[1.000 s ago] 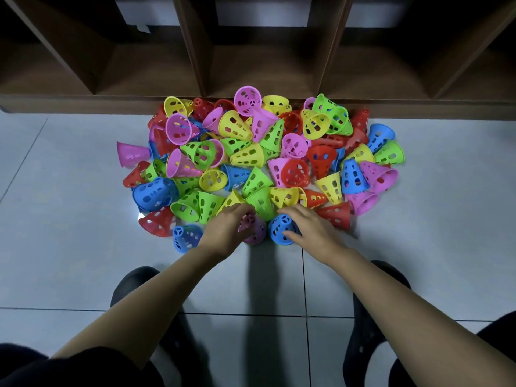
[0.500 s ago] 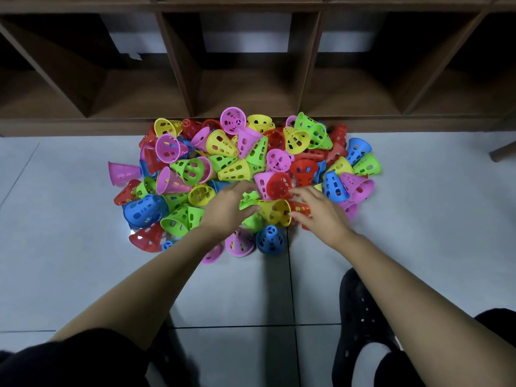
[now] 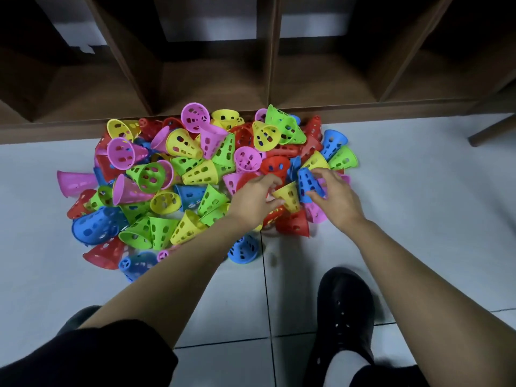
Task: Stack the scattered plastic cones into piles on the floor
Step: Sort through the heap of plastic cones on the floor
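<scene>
A heap of perforated plastic cones [image 3: 195, 174] in pink, yellow, green, blue and red lies scattered on the tiled floor against a shelf. My left hand [image 3: 255, 198] is in the right part of the heap, its fingers curled around a yellow cone [image 3: 289, 195]. My right hand [image 3: 336, 196] is beside it and pinches a blue cone [image 3: 308, 182] that stands narrow end up. The two cones touch. A blue cone [image 3: 244, 248] stands alone at the heap's near edge.
A dark wooden shelf unit [image 3: 217, 79] with open compartments runs along the back of the heap. Pale floor tiles [image 3: 418, 205] stretch to the right and left. My black shoe [image 3: 344, 308] is near the bottom right, and a furniture leg [image 3: 491, 132] shows at the far right.
Both hands moved right and farther into the heap. The left hand took hold of a yellow cone and the right hand took hold of a blue cone. The camera came closer.
</scene>
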